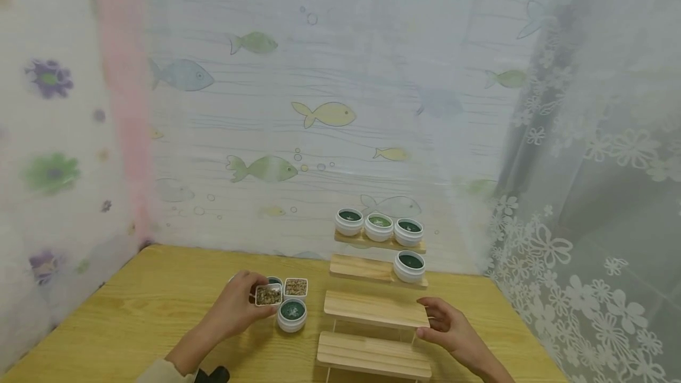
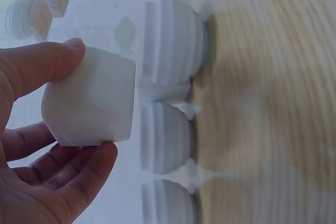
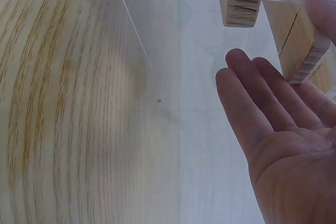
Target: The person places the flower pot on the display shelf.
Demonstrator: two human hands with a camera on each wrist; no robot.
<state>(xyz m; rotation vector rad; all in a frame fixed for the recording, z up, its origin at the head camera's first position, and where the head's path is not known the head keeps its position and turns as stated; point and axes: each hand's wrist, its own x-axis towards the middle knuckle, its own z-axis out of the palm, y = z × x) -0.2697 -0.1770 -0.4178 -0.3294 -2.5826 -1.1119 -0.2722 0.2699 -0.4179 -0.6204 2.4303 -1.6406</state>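
My left hand point(image 1: 237, 306) grips a small square white pot point(image 1: 268, 295) filled with brown gravel-like bits. In the left wrist view its plain white side point(image 2: 94, 98) shows between thumb and fingers, raised off the wooden table. Just beyond it stand a second square pot point(image 1: 295, 288) with similar filling and a round white pot point(image 1: 292, 315) with a dark green top. Another round pot is mostly hidden behind the held one. At the right end of a wooden shelf step point(image 1: 375, 308), my right hand point(image 1: 452, 333) reaches with straight fingers point(image 3: 252, 100), its thumb close by the board's edge.
The stepped wooden rack has more boards: a lowest step point(image 1: 372, 354), a higher one point(image 1: 359, 267) bearing a round pot point(image 1: 409, 266), and a top one with three round pots point(image 1: 379, 227). Fish-patterned sheeting point(image 1: 330, 146) rises behind the wooden table point(image 1: 170, 288).
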